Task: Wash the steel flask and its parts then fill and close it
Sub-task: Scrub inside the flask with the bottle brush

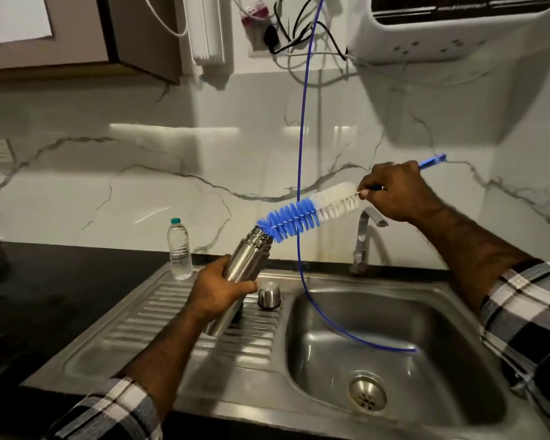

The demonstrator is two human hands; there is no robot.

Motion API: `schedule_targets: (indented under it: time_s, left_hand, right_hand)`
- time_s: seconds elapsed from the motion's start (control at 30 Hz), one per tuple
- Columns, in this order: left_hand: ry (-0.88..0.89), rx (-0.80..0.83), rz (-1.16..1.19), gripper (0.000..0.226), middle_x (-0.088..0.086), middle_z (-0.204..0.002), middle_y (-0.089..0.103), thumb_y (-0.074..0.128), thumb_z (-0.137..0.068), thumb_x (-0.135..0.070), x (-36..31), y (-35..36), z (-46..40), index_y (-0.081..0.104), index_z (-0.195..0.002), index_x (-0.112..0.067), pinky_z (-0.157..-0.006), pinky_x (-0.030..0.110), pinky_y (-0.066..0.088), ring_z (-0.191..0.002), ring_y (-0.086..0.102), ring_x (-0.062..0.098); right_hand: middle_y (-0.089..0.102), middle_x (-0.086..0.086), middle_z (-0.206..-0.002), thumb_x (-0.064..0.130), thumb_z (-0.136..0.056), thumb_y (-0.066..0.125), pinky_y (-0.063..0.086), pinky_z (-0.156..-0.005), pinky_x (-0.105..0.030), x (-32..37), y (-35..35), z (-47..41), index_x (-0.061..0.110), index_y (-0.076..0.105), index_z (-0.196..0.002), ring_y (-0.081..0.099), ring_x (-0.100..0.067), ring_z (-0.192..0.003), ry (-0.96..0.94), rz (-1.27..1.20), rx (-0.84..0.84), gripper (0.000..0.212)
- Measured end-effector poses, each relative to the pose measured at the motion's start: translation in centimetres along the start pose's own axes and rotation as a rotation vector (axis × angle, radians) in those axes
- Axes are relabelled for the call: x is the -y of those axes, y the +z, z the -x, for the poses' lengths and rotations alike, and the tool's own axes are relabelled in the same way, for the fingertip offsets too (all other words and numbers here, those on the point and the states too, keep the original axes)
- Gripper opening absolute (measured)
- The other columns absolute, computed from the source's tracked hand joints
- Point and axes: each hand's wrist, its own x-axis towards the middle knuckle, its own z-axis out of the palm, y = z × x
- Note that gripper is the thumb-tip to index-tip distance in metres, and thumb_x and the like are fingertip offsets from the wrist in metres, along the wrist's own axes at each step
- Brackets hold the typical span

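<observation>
1. Head view shows the left hand (215,289) wrapped around the middle of the steel flask (242,271), holding it above the ribbed draining board of the sink (458,300).
2. Its long axis tilts, the open mouth rising up and away to the right of that hand, toward the other one.
3. Higher and well to the right, the right hand (394,192) grips the blue handle of the bottle brush (305,212), fingers curled around it just behind the white bristles.
4. That brush slopes down-left from the right hand, nearly in line with the flask, its blue tip touching the mouth's rim.
5. My judgement: the next push runs along this shared axis, so the right hand drives while the left steadies.
6. Just right of the left hand's fingers, the steel cap (269,295) stands on the board.
</observation>
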Motion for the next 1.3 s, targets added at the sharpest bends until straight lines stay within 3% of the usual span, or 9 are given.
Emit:
schedule_targets:
  time_s: [0.27,0.53,0.67,0.87,1.07,1.17,1.3]
  left_hand:
    - [0.061,0.077,-0.124,0.063,-0.016,-0.090,0.076,0.091,-0.053,-0.052,0.3,-0.7,1.2,0.072,-0.111,-0.039,-0.075,0.037,0.065,-0.077,0.072,0.001]
    - [0.068,0.102,-0.097,0.060,-0.019,-0.090,0.076,0.094,-0.051,-0.045,0.3,-0.4,2.0,0.072,-0.107,-0.042,-0.075,0.042,0.066,-0.078,0.074,0.005]
    - [0.091,0.095,-0.075,0.064,-0.012,-0.090,0.077,0.094,-0.050,-0.051,-0.3,0.8,1.6,0.073,-0.109,-0.039,-0.076,0.046,0.065,-0.080,0.074,0.009]
    - [0.134,0.124,-0.129,0.068,-0.017,-0.093,0.076,0.094,-0.052,-0.054,-2.0,3.5,1.8,0.071,-0.114,-0.041,-0.076,0.037,0.064,-0.080,0.072,0.002]
    - [0.121,0.133,-0.179,0.074,-0.016,-0.095,0.075,0.091,-0.049,-0.062,-1.4,3.0,1.6,0.070,-0.117,-0.041,-0.076,0.037,0.063,-0.082,0.071,0.004]
    - [0.122,0.126,-0.190,0.076,-0.017,-0.094,0.075,0.092,-0.050,-0.062,-1.3,2.1,1.3,0.070,-0.120,-0.041,-0.074,0.035,0.063,-0.082,0.071,0.002]
    - [0.143,0.151,-0.197,0.067,-0.017,-0.089,0.075,0.091,-0.049,-0.059,-2.3,3.3,1.6,0.071,-0.110,-0.041,-0.071,0.034,0.062,-0.078,0.071,0.004]
  right_hand:
    - [0.056,0.014,-0.085,0.021,-0.093,0.074,0.026,-0.105,-0.042,1.2,-1.6,-2.0,0.023,0.083,-0.097,0.062,-0.023,-0.102,-0.092,0.013,0.071,0.010]
    - [0.067,0.016,-0.084,0.010,-0.089,0.076,0.031,-0.112,-0.050,0.8,-1.7,-2.0,0.020,0.083,-0.090,0.061,-0.020,-0.101,-0.082,-0.172,0.174,0.013]
    - [0.070,0.011,-0.094,0.019,-0.093,0.074,0.028,-0.109,-0.045,1.1,-1.2,-2.0,0.026,0.083,-0.095,0.060,-0.021,-0.106,-0.101,-0.052,0.196,0.011]
    - [0.073,0.011,-0.106,0.030,-0.098,0.065,0.029,-0.110,-0.043,4.3,2.0,-0.5,0.028,0.081,-0.106,0.061,-0.016,-0.105,-0.198,0.101,0.297,0.018]
    - [0.072,0.007,-0.107,0.045,-0.100,0.066,0.045,-0.103,-0.042,3.5,1.1,0.0,0.029,0.071,-0.122,0.064,-0.019,-0.103,-0.230,0.117,0.360,0.028]
    - [0.073,0.010,-0.102,0.048,-0.103,0.060,0.043,-0.102,-0.042,1.3,-0.1,-0.1,0.031,0.076,-0.113,0.059,-0.017,-0.092,-0.238,0.205,0.307,0.025]
    - [0.077,0.013,-0.102,0.042,-0.100,0.065,0.050,-0.099,-0.043,2.2,1.7,1.4,0.033,0.079,-0.108,0.062,-0.018,-0.102,-0.209,0.115,0.335,0.018]
